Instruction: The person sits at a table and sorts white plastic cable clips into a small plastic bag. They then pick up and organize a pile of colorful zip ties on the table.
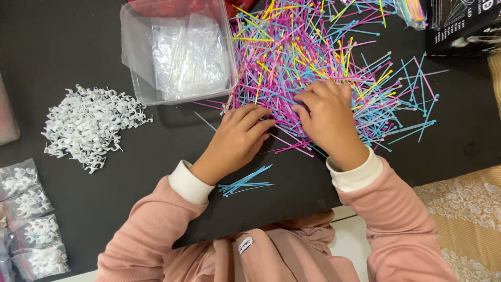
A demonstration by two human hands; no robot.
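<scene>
A wide heap of thin plastic cable ties (313,57) in pink, blue, yellow and white covers the far middle of a black table (68,47). My left hand (237,138) rests at the heap's near edge, fingers curled on the ties, and whether it grips any is hidden. My right hand (326,120) lies on the heap with its fingers bent down into the ties. A small sorted bundle of blue ties (245,183) lies on the table between my wrists.
A clear plastic tub (180,52) with small clear bags stands left of the heap. A pile of white clips (88,125) lies further left, and filled clear bags of clips (31,219) sit at the near left. A black box (462,26) stands at the far right.
</scene>
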